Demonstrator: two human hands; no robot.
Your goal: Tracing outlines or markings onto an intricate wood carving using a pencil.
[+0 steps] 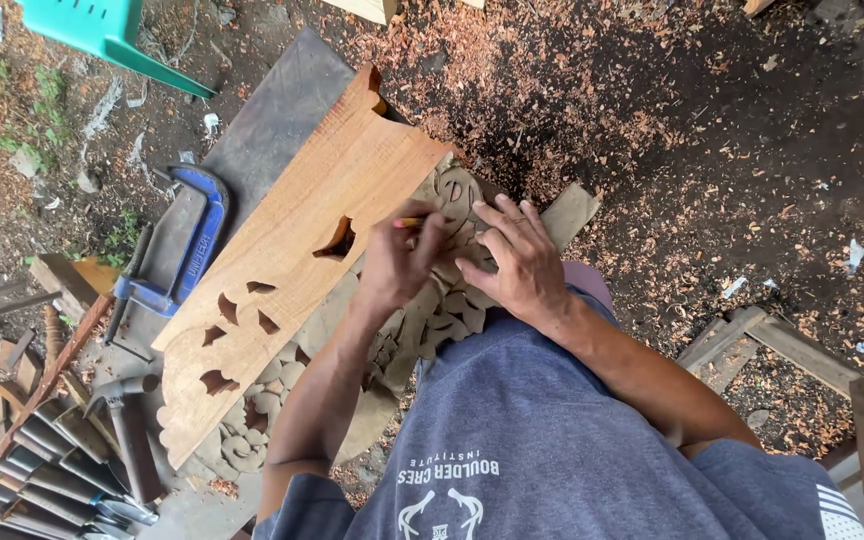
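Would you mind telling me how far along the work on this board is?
Several leaf-shaped openings are already cut through the board. Right now the left hand holds a pencil in its grip at the carved panel, which the right hand presses flat. The board's upper half is uncut, and its face shows no carving.

I saw dark earth floor point(652, 120) strewn with wood shavings point(472, 60) (thickest toward twelve o'clock), a green plastic chair point(102, 30) at eleven, daylight overall.
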